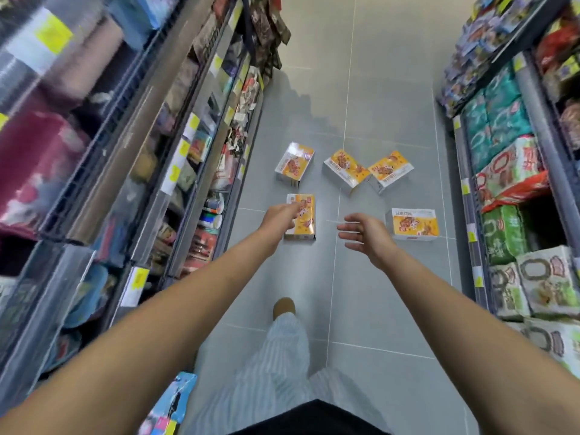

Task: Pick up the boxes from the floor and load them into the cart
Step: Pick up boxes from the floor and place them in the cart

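so, the pick-up step is only starting: five yellow boxes lie scattered on the grey tiled floor (pixel 376 293) of a shop aisle, between the left shelves (pixel 125 152) and the right shelves (pixel 518 183), and none is lifted yet. no cart shows in this view.

the left hand (pixel 281 219) reaches out with its fingers extended over the near-left box (pixel 306 227). it holds nothing, and whether it touches the box i cannot tell. the right hand (pixel 364 235) hangs wide, fingers spread and empty, between that box and the near-right box (pixel 414 224). farther off lie the far-left box (pixel 295 164), the middle box (pixel 345 171) and the far-right box (pixel 390 171); those last two meet at a corner.

judging from this, the next move calls for bending lower, closing the left hand around the near-left box's edges, perhaps with the right hand steadying it or taking its neighbour, then turning to find the cart.
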{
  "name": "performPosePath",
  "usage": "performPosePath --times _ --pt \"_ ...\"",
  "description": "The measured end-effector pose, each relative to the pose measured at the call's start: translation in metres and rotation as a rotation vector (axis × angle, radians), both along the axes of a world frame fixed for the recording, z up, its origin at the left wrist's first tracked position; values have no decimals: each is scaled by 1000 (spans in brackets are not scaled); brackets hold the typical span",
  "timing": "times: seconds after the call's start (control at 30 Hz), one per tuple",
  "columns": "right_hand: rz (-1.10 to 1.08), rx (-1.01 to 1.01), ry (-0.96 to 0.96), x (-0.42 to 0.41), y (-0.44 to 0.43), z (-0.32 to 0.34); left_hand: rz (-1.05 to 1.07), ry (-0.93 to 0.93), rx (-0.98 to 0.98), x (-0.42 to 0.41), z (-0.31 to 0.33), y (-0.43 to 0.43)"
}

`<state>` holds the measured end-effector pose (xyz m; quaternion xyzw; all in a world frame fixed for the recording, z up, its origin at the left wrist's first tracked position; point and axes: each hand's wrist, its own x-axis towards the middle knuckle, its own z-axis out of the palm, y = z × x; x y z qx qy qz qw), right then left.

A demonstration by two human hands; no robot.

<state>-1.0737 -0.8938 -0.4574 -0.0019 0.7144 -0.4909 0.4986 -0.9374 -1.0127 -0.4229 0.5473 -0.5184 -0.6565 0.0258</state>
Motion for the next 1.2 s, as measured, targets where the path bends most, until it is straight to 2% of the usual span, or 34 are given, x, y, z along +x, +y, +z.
performPosePath --times 0.47,0.73,1.0,1.2 --pt "-1 113 -109 -129 -125 -66 19 -113 117 -142 -44 -118" --pt "72 171 -163 -197 -190 -129 68 -177 133 -208 -101 -167" --pt "123 265 -218 -232 -230 -240 98 -263 158 -242 -221 -208" --pt "151 351 -252 -236 -261 -358 137 -292 234 -251 -345 -231"
